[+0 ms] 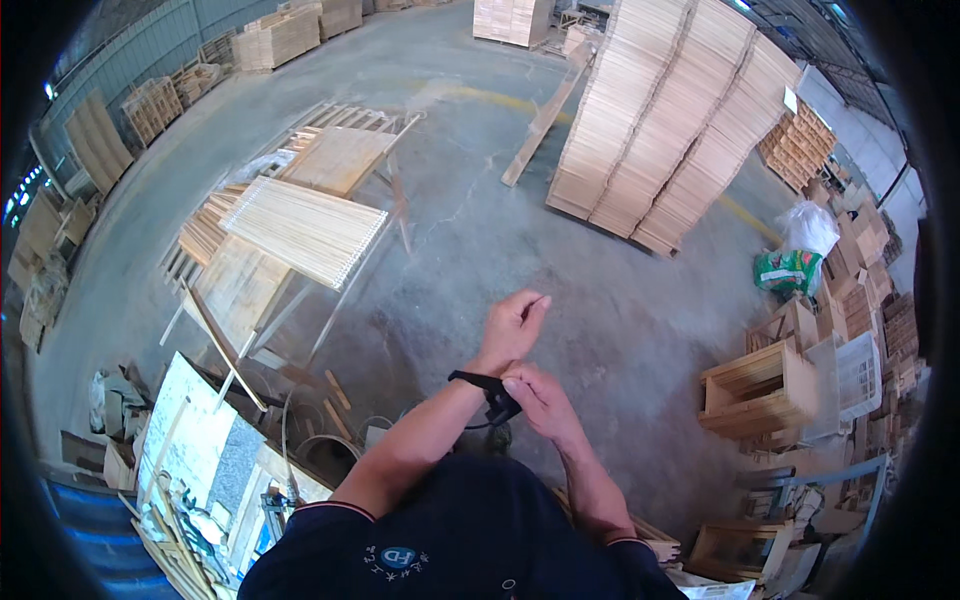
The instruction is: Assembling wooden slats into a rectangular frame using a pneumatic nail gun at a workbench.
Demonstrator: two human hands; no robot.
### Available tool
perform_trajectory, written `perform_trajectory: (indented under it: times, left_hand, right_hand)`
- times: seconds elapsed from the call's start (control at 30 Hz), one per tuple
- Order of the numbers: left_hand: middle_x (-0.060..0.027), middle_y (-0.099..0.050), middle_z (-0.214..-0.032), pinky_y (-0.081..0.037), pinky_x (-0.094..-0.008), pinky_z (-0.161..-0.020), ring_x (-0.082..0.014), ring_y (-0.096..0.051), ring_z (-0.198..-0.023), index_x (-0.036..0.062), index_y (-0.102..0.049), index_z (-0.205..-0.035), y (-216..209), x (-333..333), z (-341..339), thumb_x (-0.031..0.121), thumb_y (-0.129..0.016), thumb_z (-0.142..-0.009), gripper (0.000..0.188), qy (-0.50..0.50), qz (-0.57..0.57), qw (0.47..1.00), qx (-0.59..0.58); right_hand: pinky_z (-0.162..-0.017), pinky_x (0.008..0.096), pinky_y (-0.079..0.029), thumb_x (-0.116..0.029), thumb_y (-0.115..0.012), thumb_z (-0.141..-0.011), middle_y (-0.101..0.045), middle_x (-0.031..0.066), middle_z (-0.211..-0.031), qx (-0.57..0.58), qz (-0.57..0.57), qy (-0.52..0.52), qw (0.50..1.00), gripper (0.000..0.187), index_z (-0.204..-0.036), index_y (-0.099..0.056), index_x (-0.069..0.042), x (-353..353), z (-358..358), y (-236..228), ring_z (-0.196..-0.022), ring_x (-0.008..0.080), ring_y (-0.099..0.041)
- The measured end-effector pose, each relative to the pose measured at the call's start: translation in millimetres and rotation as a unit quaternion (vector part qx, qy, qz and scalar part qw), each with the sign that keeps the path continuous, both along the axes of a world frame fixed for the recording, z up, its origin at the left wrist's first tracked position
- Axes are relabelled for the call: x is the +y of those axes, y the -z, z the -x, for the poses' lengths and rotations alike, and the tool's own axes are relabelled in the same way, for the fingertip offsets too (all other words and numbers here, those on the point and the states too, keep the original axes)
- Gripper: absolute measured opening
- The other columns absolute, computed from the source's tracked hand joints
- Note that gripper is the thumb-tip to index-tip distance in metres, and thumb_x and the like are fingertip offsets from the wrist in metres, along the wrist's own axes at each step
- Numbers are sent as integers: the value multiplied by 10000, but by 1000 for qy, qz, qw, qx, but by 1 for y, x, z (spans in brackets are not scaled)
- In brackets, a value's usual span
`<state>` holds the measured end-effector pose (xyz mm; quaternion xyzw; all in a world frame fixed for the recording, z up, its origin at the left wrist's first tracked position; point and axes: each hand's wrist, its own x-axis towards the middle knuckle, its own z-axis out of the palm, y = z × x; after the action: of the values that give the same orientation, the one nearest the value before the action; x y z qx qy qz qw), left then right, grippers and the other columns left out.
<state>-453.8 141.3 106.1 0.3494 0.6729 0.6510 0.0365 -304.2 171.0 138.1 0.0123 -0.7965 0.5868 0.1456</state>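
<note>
Across the middle of the view my left forearm reaches up and to the right, ending in my left hand (512, 328), whose fingers are curled closed with nothing visible in them. A black strap with a dark boxy device (500, 400) circles that wrist. My right hand (540, 398) comes in from the lower right and pinches the device's edge, thumb and fingers pressed to it just below the left hand. The undersides of the right fingers are hidden. Both hands are held in front of my dark shirt, above the concrete floor (450, 260).
A work stand with boards (300, 225) is ahead to the left. A tall stack of pale wooden slats (660, 120) rises at the far right. Wooden box frames (760, 390) line the right side, near a green bag (788, 271). A cluttered bench (200, 440) lies at lower left.
</note>
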Motion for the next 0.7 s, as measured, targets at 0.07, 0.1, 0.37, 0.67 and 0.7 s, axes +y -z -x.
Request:
perform_trajectory:
  times: [0.07, 0.1, 0.37, 0.67, 0.7]
  left_hand:
    - [-31, -633, -736, -515, -344, -584, -180, -619, -637, 39, -672, -932, 15, -9, 3, 218, -583, -1022, 220, -34, 45, 990, 126]
    - [-40, -650, -745, -504, -328, -571, -166, -637, -653, 24, -678, -927, 23, -12, 3, 219, -579, -1027, 240, -74, 91, 961, 250]
    - [-6, -603, -695, -521, -328, -572, -140, -624, -633, 38, -684, -979, 16, -12, -3, 245, -576, -1025, 238, 45, -40, 925, -375]
    - [5, -523, -685, -500, -291, -570, -98, -518, -592, 58, -674, -962, 41, -6, 7, 192, -570, -1016, 178, -40, -175, 865, -469]
    - [11, -512, -672, -501, -298, -569, -100, -512, -584, 60, -673, -958, 44, -7, 7, 187, -574, -1015, 171, -82, -156, 915, -362]
  right_hand:
    - [-823, 356, -465, -153, -557, -1028, -651, 106, -916, -24, 38, 3, 999, 158, -1012, -636, -17, -6, 0, 17, -857, 251, -589]
    - [-826, 356, -464, -151, -559, -1025, -648, 105, -903, -47, 75, 1, 996, 155, -1004, -635, -18, -8, 0, 24, -856, 252, -590]
    - [-823, 348, -455, -151, -570, -1026, -630, 73, -917, -28, 10, 90, 996, 146, -976, -619, -24, -8, 0, 77, -855, 204, -560]
    - [-862, 392, -468, -142, -625, -988, -673, 113, -914, -27, 21, 78, 996, 111, -982, -658, -36, -28, 0, 55, -891, 284, -604]
    - [-858, 392, -469, -144, -629, -986, -675, 114, -906, -39, 42, 65, 996, 112, -982, -664, -37, -31, 1, 51, -892, 283, -606]
